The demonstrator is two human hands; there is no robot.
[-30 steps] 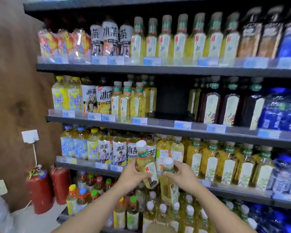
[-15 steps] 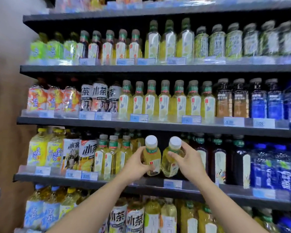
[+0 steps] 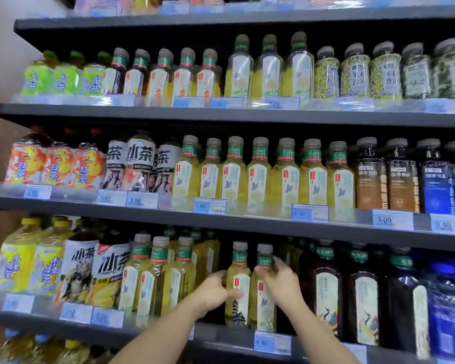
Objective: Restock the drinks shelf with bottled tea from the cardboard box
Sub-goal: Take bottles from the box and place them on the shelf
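On the lower shelf, both bottles, airborne a moment ago, are standing; the left hand is gripping the left bottle, the right hand pinching the right bottle neck, so releasing is nearing.

Your bare left forearm and right forearm reach up and forward. Your left hand curls round the body of a clear plastic bottle of pale yellow tea, thumb across its label. Your right hand pinches the green-banded neck of a second yellow tea bottle, touching the first.
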